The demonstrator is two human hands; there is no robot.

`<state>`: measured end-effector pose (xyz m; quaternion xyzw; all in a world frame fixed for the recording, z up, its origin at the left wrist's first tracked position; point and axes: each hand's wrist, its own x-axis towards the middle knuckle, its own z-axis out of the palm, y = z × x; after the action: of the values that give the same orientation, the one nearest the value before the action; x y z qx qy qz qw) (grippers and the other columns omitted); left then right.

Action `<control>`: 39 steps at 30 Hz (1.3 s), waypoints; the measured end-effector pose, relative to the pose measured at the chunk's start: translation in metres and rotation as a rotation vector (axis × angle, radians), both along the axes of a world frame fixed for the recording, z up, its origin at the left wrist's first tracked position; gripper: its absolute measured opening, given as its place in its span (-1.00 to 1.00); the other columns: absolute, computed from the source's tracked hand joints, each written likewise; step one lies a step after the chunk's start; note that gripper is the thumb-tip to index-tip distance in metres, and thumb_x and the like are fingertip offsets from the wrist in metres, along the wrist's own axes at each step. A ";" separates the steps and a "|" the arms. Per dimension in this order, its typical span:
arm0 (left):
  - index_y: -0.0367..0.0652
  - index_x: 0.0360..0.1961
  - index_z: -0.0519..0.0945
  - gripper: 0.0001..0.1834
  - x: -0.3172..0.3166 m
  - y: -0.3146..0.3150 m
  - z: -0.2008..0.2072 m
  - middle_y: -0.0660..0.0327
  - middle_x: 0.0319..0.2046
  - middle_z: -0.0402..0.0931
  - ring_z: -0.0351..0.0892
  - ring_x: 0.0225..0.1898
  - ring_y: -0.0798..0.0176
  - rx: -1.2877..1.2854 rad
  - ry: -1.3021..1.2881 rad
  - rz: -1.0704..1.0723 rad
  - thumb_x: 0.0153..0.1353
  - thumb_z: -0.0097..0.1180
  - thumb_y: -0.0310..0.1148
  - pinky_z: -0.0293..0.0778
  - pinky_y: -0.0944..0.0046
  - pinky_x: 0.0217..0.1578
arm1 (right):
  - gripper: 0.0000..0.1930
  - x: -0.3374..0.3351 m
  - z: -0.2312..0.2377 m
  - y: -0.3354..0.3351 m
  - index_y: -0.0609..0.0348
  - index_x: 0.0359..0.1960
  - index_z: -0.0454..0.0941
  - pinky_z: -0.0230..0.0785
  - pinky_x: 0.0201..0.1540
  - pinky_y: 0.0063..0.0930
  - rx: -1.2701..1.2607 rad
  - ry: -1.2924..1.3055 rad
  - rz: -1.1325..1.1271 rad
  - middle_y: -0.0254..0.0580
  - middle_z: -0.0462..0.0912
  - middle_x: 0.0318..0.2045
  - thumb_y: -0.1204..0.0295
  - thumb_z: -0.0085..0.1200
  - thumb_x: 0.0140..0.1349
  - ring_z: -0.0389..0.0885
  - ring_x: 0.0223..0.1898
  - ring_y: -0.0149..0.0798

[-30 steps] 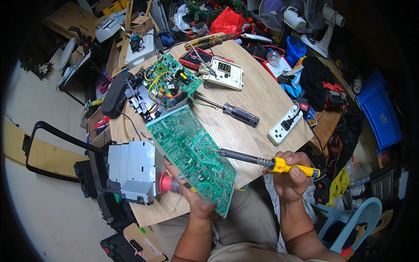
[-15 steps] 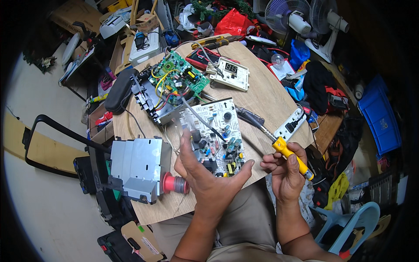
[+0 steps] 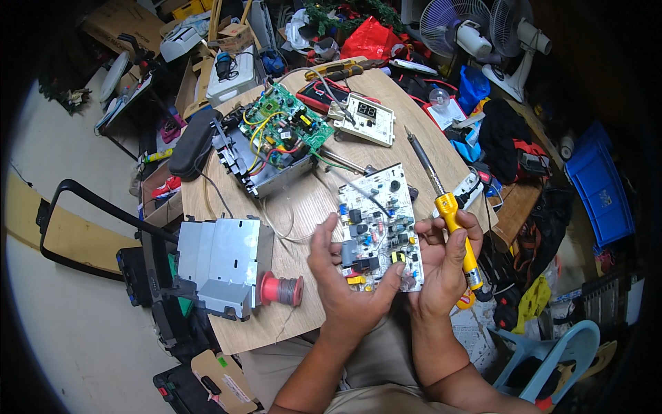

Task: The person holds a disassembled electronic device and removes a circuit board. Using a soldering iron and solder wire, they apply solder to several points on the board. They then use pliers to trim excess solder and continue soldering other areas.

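My left hand (image 3: 348,286) grips the near left edge of a white circuit board (image 3: 369,238), thumb over its near edge. The board's component side faces up, with capacitors, coils and a cable attached. In my right hand (image 3: 441,269) is a yellow-handled soldering iron (image 3: 448,210), held between thumb and fingers. Its bare tip points up and away, clear of the board. Some right-hand fingers meet the board's right edge; whether they grip it is hidden. Beyond lies a green circuit board (image 3: 286,117) in an opened housing, linked by wires.
A red solder spool (image 3: 279,288) sits beside a grey metal cover (image 3: 217,259) on the wooden table (image 3: 296,314). Farther back are a cream display panel (image 3: 369,119), pliers (image 3: 334,70) and a black case (image 3: 193,146). A white power strip (image 3: 471,193) lies at the right edge.
The white board has shifted right, toward my right hand. My left hand has closed from a spread pose onto it. The soldering iron has swung more upright, its tip now away from the table's middle.
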<state>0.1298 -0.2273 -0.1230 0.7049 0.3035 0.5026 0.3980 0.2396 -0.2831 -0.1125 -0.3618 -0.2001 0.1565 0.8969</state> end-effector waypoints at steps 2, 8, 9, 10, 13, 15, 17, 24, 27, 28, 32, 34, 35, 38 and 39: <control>-0.25 0.58 -0.03 0.25 -0.001 -0.004 0.000 -0.12 0.43 0.26 0.37 0.26 0.15 0.017 0.092 -0.029 -0.01 0.59 -0.35 0.20 0.17 0.32 | -0.57 0.002 -0.001 -0.002 0.14 0.29 0.31 0.52 0.21 -0.13 -0.008 -0.088 -0.015 -0.09 0.57 -0.01 0.21 0.08 0.56 0.68 0.04 -0.11; -0.33 0.43 0.31 -0.11 -0.012 -0.015 0.010 -0.10 0.31 0.41 0.52 0.20 0.03 -0.084 0.144 -0.121 0.13 0.51 -0.34 0.46 0.09 0.23 | -0.59 0.006 0.001 -0.015 0.16 0.29 0.32 0.46 0.28 -0.14 -0.027 -0.227 0.013 0.03 0.59 0.02 0.25 0.07 0.56 0.69 0.07 -0.07; -0.34 0.41 0.33 -0.13 -0.016 -0.019 0.013 -0.12 0.30 0.43 0.54 0.21 0.00 -0.048 0.146 -0.149 0.14 0.50 -0.35 0.48 0.08 0.23 | -0.59 0.008 0.001 -0.016 0.16 0.30 0.31 0.43 0.30 -0.12 -0.032 -0.268 -0.008 0.06 0.60 0.03 0.27 0.06 0.56 0.68 0.09 -0.05; -0.34 0.40 0.34 -0.16 -0.020 -0.021 0.014 -0.14 0.28 0.44 0.55 0.22 -0.03 -0.009 0.146 -0.179 0.15 0.49 -0.37 0.49 0.06 0.23 | -0.59 0.009 0.001 -0.015 0.16 0.30 0.32 0.43 0.31 -0.11 -0.037 -0.286 -0.015 0.07 0.60 0.03 0.27 0.07 0.56 0.68 0.09 -0.04; -0.32 0.20 0.55 -0.41 -0.033 -0.027 0.017 -0.16 0.22 0.52 0.59 0.22 -0.15 0.083 0.196 -0.240 0.14 0.45 -0.46 0.50 0.04 0.24 | -0.58 0.012 -0.004 -0.011 0.17 0.30 0.32 0.39 0.32 -0.11 -0.052 -0.315 -0.037 0.11 0.62 0.02 0.27 0.08 0.55 0.69 0.09 -0.05; -0.28 0.16 0.59 -0.46 -0.041 -0.025 0.015 -0.12 0.19 0.54 0.60 0.20 -0.16 0.115 0.238 -0.260 0.13 0.45 -0.46 0.51 0.02 0.23 | -0.58 0.013 -0.008 -0.006 0.18 0.29 0.32 0.37 0.32 -0.14 -0.100 -0.347 -0.067 0.12 0.64 0.02 0.27 0.08 0.55 0.69 0.09 -0.06; -0.23 0.16 0.57 -0.45 -0.046 -0.020 0.012 -0.07 0.17 0.55 0.59 0.18 -0.19 0.118 0.249 -0.257 0.13 0.45 -0.43 0.51 -0.03 0.21 | -0.59 0.015 -0.011 -0.002 0.22 0.27 0.34 0.34 0.33 -0.17 -0.121 -0.364 -0.091 0.14 0.66 0.03 0.26 0.09 0.55 0.71 0.08 -0.08; -0.28 0.10 0.61 -0.44 -0.042 -0.022 0.010 -0.06 0.02 0.61 0.67 0.06 -0.11 0.077 0.258 -0.192 0.04 0.52 -0.47 0.58 0.06 0.11 | -0.58 0.011 0.000 -0.005 0.27 0.24 0.40 0.46 0.30 -0.13 0.069 -0.229 0.124 0.16 0.63 0.08 0.25 0.13 0.53 0.69 0.14 0.04; -0.27 0.12 0.59 -0.44 -0.041 -0.021 0.012 -0.07 0.03 0.63 0.67 0.06 -0.13 -0.014 0.239 -0.210 0.07 0.50 -0.45 0.58 0.06 0.12 | -0.59 0.000 0.007 -0.006 0.25 0.25 0.39 0.46 0.32 -0.08 0.083 -0.205 0.165 0.10 0.64 0.04 0.27 0.12 0.53 0.68 0.15 0.06; -0.27 0.12 0.58 -0.44 -0.041 -0.020 0.013 -0.08 0.04 0.63 0.67 0.07 -0.13 0.035 0.282 -0.218 0.09 0.49 -0.43 0.57 0.06 0.13 | -0.59 -0.002 0.008 -0.005 0.25 0.25 0.38 0.45 0.34 -0.04 0.103 -0.195 0.177 0.08 0.63 0.04 0.28 0.13 0.53 0.68 0.16 0.06; -0.25 0.14 0.58 -0.46 -0.046 -0.015 0.017 -0.09 0.05 0.65 0.67 0.08 -0.15 0.114 0.369 -0.253 0.12 0.46 -0.39 0.56 0.05 0.14 | -0.58 -0.007 0.008 0.000 0.23 0.24 0.40 0.42 0.38 0.02 0.150 -0.247 0.208 0.03 0.64 0.03 0.28 0.16 0.51 0.67 0.16 0.04; -0.25 0.13 0.58 -0.47 -0.050 -0.014 0.019 -0.09 0.05 0.65 0.65 0.10 -0.16 0.106 0.390 -0.282 0.14 0.44 -0.39 0.53 0.03 0.17 | -0.59 -0.008 0.005 -0.001 0.23 0.24 0.40 0.42 0.38 0.01 0.132 -0.240 0.203 0.02 0.64 0.02 0.28 0.16 0.51 0.67 0.15 0.03; -0.26 0.12 0.58 -0.48 -0.053 -0.015 0.019 -0.09 0.06 0.65 0.64 0.12 -0.18 0.091 0.400 -0.294 0.14 0.43 -0.39 0.51 0.00 0.20 | -0.59 -0.006 0.004 -0.002 0.22 0.25 0.40 0.43 0.37 0.01 0.131 -0.240 0.215 0.01 0.64 0.03 0.28 0.16 0.52 0.67 0.15 0.01; -0.26 0.09 0.58 -0.51 -0.058 -0.015 0.020 -0.09 0.05 0.64 0.63 0.11 -0.18 0.100 0.425 -0.308 0.14 0.42 -0.39 0.50 -0.01 0.20 | -0.59 0.000 -0.001 -0.006 0.21 0.26 0.39 0.43 0.37 0.01 0.134 -0.248 0.202 0.02 0.65 0.04 0.27 0.14 0.53 0.67 0.16 0.02; -0.26 0.08 0.59 -0.52 -0.060 -0.015 0.020 -0.08 0.04 0.64 0.63 0.10 -0.17 0.107 0.422 -0.305 0.14 0.43 -0.39 0.51 -0.01 0.18 | -0.59 0.003 -0.003 -0.008 0.21 0.26 0.39 0.44 0.37 0.01 0.149 -0.225 0.222 0.03 0.65 0.04 0.26 0.13 0.53 0.67 0.17 0.03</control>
<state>0.0701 -0.2425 -0.1033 0.8518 0.2430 0.2941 0.3590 0.2421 -0.2910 -0.1155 -0.2853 -0.3490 0.1979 0.8704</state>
